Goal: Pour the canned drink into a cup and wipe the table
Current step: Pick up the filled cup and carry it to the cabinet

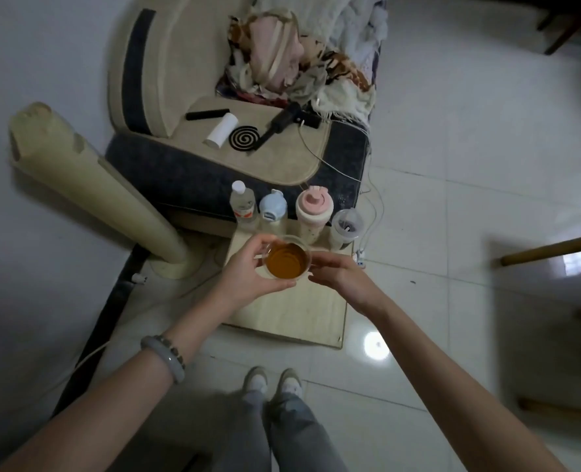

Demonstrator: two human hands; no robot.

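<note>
Nearest the lens are two bare forearms reaching in from 7 and 5 o'clock, the left one wearing a pale bangle (pixel 166 357) and a bead bracelet at the wrist. Below them, at 6 o'clock, stand grey trouser legs and a pair of shoes (pixel 272 381) on the white tiled floor.

The left hand (pixel 248 272) curls round the clear cup (pixel 286 258), thumb on the far rim and fingers under the near side. The right hand (pixel 338 272) meets the cup from 3 o'clock, fingertips touching its wall; whether it grips or only steadies is hard to judge. The cup holds amber drink nearly to the brim and sits above the far part of the small pale table (pixel 302 315); I cannot tell if it rests on the top.

Along the table's 12 o'clock edge stand a clear bottle (pixel 242 204), a blue-lidded bottle (pixel 272 207), a pink-lidded bottle (pixel 313 212) and an open clear tumbler (pixel 347 226). Beyond them a sofa (pixel 214 158) carries a mosquito coil (pixel 244 139) and a white roll (pixel 221 129). A cream tower fan (pixel 88 178) leans at 10 o'clock.
</note>
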